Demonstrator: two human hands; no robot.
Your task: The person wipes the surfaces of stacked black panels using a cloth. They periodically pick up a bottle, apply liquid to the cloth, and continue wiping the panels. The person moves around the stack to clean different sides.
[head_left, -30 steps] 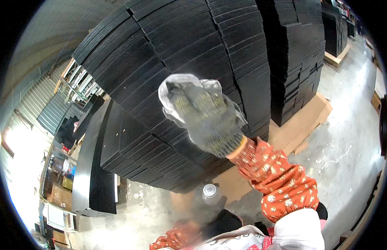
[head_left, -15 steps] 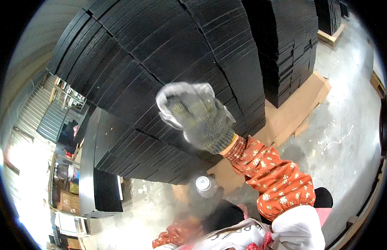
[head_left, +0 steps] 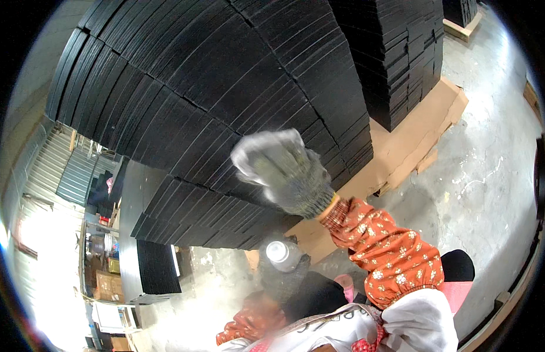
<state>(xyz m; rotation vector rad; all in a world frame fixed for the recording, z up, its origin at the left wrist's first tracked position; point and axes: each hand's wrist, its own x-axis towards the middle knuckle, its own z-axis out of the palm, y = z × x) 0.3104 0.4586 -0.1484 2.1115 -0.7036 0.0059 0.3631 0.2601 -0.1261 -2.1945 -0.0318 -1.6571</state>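
Observation:
My right hand (head_left: 287,176), in a grey knitted glove, is in front of the side of a tall stack of black sheets (head_left: 225,70). Its fingers are closed over what looks like a pale cloth (head_left: 249,154), blurred by motion. Whether the cloth touches the stack I cannot tell. Lower down, near my body, my left hand (head_left: 278,281) is gloved too and hazy in the picture. It grips a pale bottle (head_left: 289,258) with a round white top, which points up toward the view. The left fingers are partly hidden behind the bottle.
More black stacks (head_left: 395,64) stand on brown cardboard (head_left: 425,126) to the right. A lower black stack (head_left: 158,267) is at the left, with shelves and boxes (head_left: 108,286) beyond it. Grey concrete floor (head_left: 460,193) runs along the right side.
My right hand has shifted slightly down and right with the cloth. The bottle in my left hand appears a little higher and farther left. The whole view has tilted slightly.

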